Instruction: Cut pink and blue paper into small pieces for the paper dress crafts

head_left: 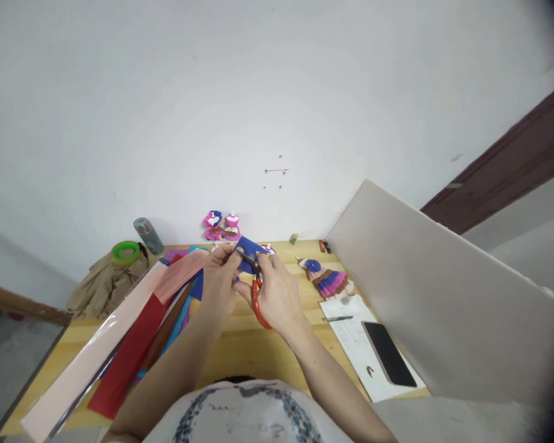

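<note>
Blue paper piece [249, 253] held up above the middle of the wooden table [240, 351], pinched at its near-left edge between thumb and fingers of the left hand [222, 280], apparently to keep it taut and level for the blades. Red-handled scissors [257, 294] gripped in the right hand [277, 294], fingers closed through the loops, dark blades meeting the paper from below and right; blade gap too small to tell. Both hands drawn close together in front of the chest, presumably so that the cut stays in plain view.

Fanned out at the left, within easy reach: long sheets of coloured paper [133, 344], pink over red over blue and brown. Farther left, a crumpled tan cloth [102, 284] topped by a green tape roll [125, 251], with a grey bottle [148, 235] lying beside it.

Lined up along the back wall: small paper dress figures [222, 226] in pink and blue. Another layered paper dress [327, 280] lying flat to the right. Beyond it, a white printed sheet [351, 335] with a pen [337, 319] laid across it and a dark phone [388, 354] resting on top, beside a tilted grey board [443, 295] that walls off the right side.
</note>
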A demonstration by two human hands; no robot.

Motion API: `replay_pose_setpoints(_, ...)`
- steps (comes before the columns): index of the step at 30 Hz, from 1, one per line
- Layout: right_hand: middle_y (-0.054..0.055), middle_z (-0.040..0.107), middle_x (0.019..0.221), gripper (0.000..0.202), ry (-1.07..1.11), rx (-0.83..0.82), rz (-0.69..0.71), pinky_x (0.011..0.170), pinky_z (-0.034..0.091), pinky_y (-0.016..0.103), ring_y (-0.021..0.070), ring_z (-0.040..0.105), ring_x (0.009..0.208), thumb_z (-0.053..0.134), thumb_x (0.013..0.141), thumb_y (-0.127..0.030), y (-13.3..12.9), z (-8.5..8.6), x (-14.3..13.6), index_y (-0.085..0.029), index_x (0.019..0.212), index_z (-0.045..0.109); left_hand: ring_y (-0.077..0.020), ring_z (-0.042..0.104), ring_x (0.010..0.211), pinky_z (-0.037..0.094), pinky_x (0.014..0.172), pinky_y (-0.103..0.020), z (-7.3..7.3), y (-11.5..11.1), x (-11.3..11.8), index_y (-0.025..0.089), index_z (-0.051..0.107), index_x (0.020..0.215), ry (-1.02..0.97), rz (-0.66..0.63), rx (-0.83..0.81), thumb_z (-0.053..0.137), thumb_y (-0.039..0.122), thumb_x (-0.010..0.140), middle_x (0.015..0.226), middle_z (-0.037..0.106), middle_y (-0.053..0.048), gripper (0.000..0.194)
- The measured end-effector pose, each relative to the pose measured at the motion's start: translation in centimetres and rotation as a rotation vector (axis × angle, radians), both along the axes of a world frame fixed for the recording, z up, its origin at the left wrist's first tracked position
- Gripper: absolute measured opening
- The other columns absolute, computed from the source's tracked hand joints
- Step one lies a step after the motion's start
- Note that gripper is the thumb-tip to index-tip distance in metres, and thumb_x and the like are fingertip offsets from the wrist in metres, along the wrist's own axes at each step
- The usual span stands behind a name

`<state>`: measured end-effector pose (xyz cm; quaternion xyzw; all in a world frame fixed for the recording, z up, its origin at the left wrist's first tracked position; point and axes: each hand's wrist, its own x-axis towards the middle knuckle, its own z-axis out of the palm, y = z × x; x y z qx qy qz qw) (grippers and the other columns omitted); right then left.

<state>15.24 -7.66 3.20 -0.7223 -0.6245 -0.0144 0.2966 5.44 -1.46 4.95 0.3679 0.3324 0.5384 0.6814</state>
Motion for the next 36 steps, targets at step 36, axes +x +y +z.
replay_pose_setpoints(36, 0.003, 0.057, 0.071, 0.029, 0.336, 0.072, 0.168, 0.058, 0.035, 0.026, 0.0174, 0.048, 0.062, 0.055, 0.087, -0.048, 0.32, -0.22, -0.36, -0.019, 0.081, 0.052, -0.0052, 0.049, 0.045, 0.036, 0.044, -0.017, -0.08, -0.8, -0.14, 0.015, 0.061, 0.064, -0.081, 0.024, -0.032, 0.088, 0.039, 0.053, 0.054, 0.06, 0.003, 0.038)
